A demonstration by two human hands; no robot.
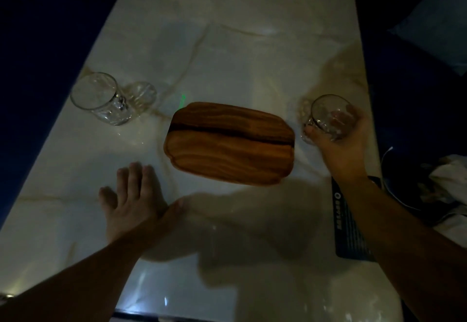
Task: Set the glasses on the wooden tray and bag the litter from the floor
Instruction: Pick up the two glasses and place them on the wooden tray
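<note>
A brown wooden tray [228, 143] lies bare in the middle of a pale marble table [227, 51]. At the table's right edge, my right hand [346, 142] is wrapped around a clear drinking glass [328, 116] that stands to the right of the tray. A second clear glass [101, 99] stands upright at the left edge, apart from both hands. My left hand [134, 200] rests flat on the table, fingers spread, just left of the tray's near corner and holding nothing.
A dark flat card with white print [348, 225] lies at the table's right edge under my right forearm. White crumpled cloth or paper [449, 182] sits off the table to the right. Dark blue surroundings flank both long sides. The room is dim.
</note>
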